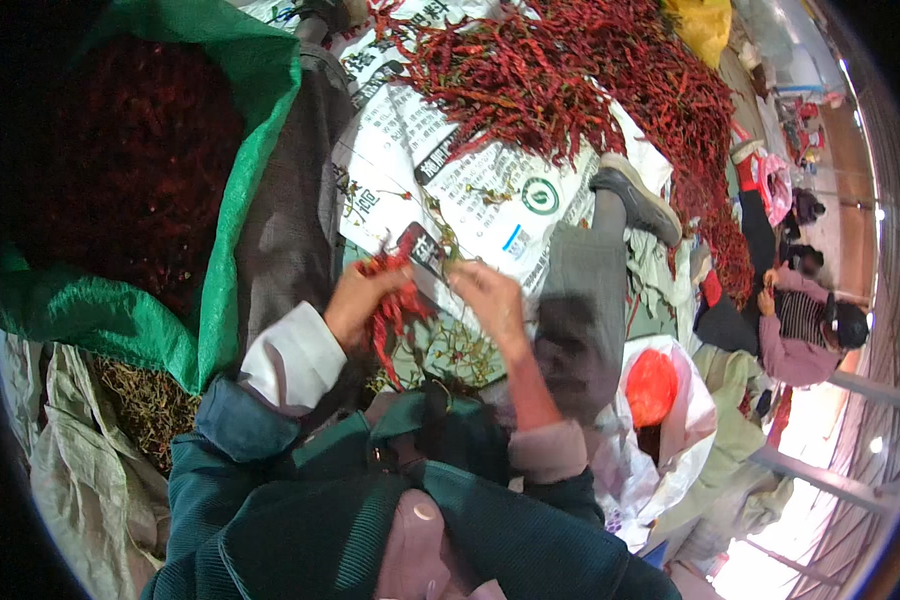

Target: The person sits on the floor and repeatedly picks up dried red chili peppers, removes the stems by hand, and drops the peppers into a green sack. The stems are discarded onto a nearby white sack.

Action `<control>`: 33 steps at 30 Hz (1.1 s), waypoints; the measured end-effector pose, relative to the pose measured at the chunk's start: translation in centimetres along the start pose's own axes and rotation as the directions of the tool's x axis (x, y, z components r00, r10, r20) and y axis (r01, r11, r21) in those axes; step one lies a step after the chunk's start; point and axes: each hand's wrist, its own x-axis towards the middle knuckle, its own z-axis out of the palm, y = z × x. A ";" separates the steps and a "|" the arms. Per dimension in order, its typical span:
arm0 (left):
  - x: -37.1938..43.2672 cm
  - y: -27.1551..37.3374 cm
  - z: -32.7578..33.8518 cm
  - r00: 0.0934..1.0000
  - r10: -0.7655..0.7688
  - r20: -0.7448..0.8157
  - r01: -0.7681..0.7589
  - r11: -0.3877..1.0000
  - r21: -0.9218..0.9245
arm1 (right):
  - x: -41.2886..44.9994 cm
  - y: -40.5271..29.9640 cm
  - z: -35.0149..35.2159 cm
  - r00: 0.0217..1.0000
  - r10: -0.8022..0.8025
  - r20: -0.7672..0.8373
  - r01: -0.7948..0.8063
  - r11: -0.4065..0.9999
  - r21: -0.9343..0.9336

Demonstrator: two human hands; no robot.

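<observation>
My left hand is closed around a bunch of dried red chili peppers, whose tips hang down below it. My right hand is just to the right of the bunch, with thumb and fingers brought together near the stem side; blur hides whether a stem is between them. Below both hands, loose green stems lie between my legs. A printed white woven sack is spread flat beyond my hands, with a large heap of red chilies on its far part and a few stems nearer me.
At left stands an open green woven sack of red chilies. Beneath it, a pale sack holds dry stems. A white bag with a red plastic bag is at right. Another person sits farther right.
</observation>
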 end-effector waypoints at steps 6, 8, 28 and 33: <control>0.9 3.2 -1.5 0.975 0.207 -0.084 -0.216 0.969 -0.121 | 5.7 0.8 0.4 0.906 -0.421 0.043 0.364 0.724 -0.585; 0.9 3.8 -2.9 0.957 0.262 -0.121 -0.279 0.948 -0.155 | 3.2 1.0 1.3 0.938 -0.302 0.168 0.323 0.592 -0.738; 2.0 2.0 0.6 1.000 -0.003 -0.001 0.003 0.988 -0.157 | 17.6 -1.7 -8.7 0.623 -0.661 -0.417 0.354 0.714 -0.604; 2.8 1.5 0.3 0.997 -0.023 -0.070 0.009 0.982 -0.189 | 18.2 0.8 -6.4 0.750 -0.571 -0.335 0.240 0.706 -0.667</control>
